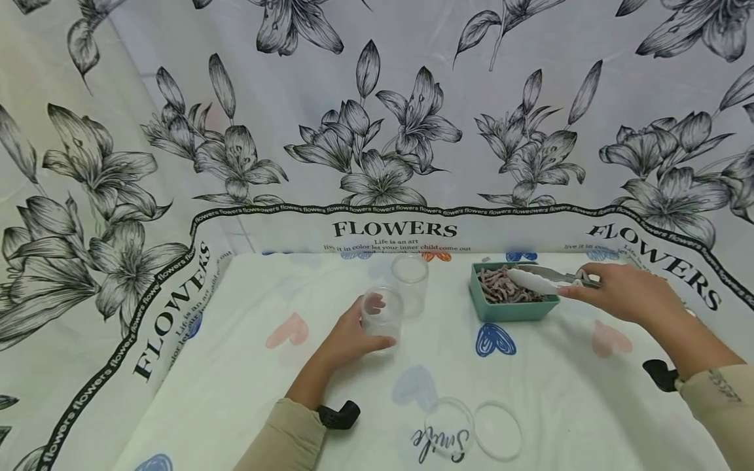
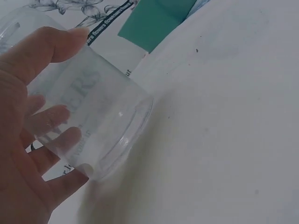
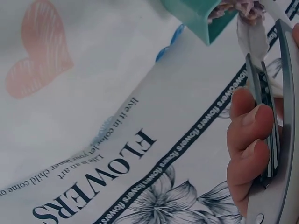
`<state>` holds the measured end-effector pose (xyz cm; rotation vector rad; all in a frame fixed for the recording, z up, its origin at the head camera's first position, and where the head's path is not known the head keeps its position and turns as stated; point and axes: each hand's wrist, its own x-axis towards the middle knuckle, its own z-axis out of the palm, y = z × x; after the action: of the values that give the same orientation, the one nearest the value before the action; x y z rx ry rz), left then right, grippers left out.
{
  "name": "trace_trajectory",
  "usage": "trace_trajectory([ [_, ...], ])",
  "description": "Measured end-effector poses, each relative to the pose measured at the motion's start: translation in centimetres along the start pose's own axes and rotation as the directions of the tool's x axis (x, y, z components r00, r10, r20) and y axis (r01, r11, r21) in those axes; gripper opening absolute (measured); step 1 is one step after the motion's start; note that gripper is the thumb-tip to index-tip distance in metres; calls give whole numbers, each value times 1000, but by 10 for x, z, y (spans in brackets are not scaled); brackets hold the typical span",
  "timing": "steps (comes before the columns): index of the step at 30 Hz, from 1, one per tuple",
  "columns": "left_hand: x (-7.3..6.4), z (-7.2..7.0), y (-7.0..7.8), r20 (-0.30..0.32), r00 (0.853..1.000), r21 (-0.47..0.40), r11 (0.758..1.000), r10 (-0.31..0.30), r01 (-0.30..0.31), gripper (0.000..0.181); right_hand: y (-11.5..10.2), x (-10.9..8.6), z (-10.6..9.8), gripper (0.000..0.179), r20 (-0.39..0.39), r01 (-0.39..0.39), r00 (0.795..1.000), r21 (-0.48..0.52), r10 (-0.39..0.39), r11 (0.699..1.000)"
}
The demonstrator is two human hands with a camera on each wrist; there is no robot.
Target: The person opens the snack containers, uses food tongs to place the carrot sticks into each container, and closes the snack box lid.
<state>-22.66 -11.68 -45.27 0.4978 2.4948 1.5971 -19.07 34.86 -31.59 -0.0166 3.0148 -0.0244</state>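
My left hand (image 1: 351, 333) grips a clear plastic jar (image 1: 383, 320), fingers behind it and thumb along the near side. In the left wrist view the jar (image 2: 100, 112) looks see-through, with the fingers showing through its wall. A second clear jar (image 1: 410, 284) stands just behind it. My right hand (image 1: 621, 291) holds metal tongs (image 1: 554, 278) with white tips over a green box (image 1: 512, 311). Greyish-purple curled strips (image 1: 501, 286) fill the box. The right wrist view shows the tongs (image 3: 280, 102) in my curled fingers, white tips at the strips (image 3: 247, 10).
Two clear round lids (image 1: 498, 430) lie side by side near the front of the table. A white cloth (image 1: 247, 386) with printed hearts covers the table. Behind and to the sides hangs a flower-printed curtain (image 1: 383, 157).
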Motion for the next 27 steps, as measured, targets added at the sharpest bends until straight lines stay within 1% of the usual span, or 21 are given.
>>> trace_trajectory([
  [4,-1,6,9,42,999,4,1000,6,-6,83,6,2,0,97,-10,6,1000,41,-5,999],
  [10,0,19,28,83,996,3,1000,13,-13,85,12,-1,-9,98,3,1,1000,74,-1,997],
  [15,9,36,43,126,991,37,999,32,-37,84,15,-3,-19,96,-15,-4,1000,106,5,994],
  [19,17,51,54,149,989,41,999,20,-26,85,19,-5,-22,91,-37,-1,999,133,6,991],
  [23,19,65,57,172,985,38,999,-22,15,88,20,-5,-20,85,-46,6,999,180,3,984],
  [27,17,74,52,197,980,32,999,-33,27,87,21,-5,-21,79,-44,4,999,235,6,972],
])
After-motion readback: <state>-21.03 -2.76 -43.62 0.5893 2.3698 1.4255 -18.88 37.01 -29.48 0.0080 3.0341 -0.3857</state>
